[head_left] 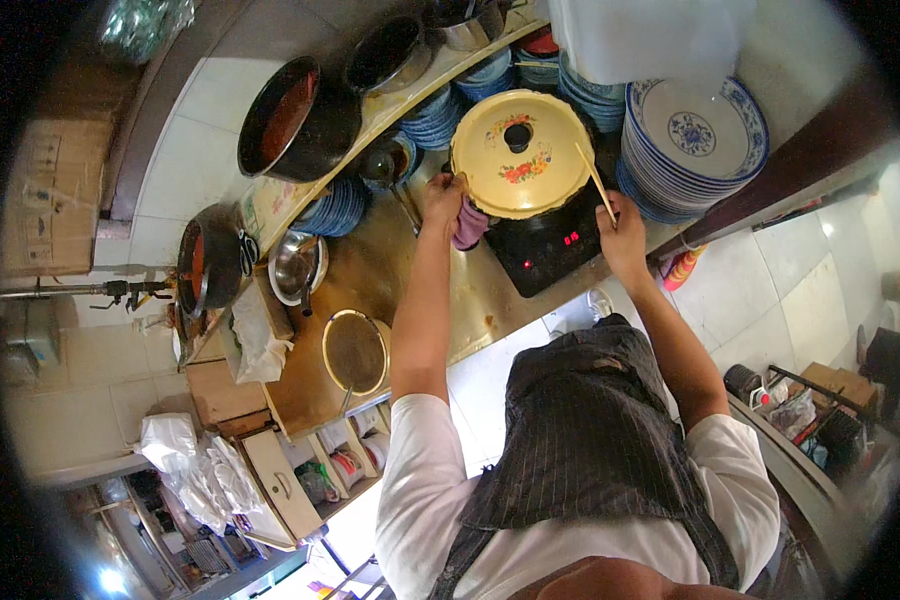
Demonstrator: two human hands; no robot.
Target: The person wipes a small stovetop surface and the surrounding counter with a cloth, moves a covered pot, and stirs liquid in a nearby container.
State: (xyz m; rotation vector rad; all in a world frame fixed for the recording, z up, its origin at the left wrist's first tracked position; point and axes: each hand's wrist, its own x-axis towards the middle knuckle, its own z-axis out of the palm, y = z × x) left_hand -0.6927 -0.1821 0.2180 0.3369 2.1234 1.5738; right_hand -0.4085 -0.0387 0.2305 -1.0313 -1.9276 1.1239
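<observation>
Steam burn looks like the main risk here, I'd say: left hand grips the pot rim thru a purple cloth, and if that cloth slips, bare fingers meet hot metal. Cooktop under the pot has red lights showing, so it's prob. on.

Right hand is closed round a pair of chopsticks, tips leaning on the lid at its 3 o'clock edge. A knock from those could skid the lid off, w/ the stack of blue-white plates just beside it at 2 o'clock – tight spot, easy to clip.

Pot itself: cream-yellow enamel, round, flower print on the lid, black knob in the middle. Lid sits on, can't tell if it's fully seated. It sits on the black cooktop at 12 o'clock from the person's chest, at the back of the counter.

Off at 10 o'clock: dark pan w/ red sauce on the shelf. Strainer at 9 o'clock, well apart.
</observation>
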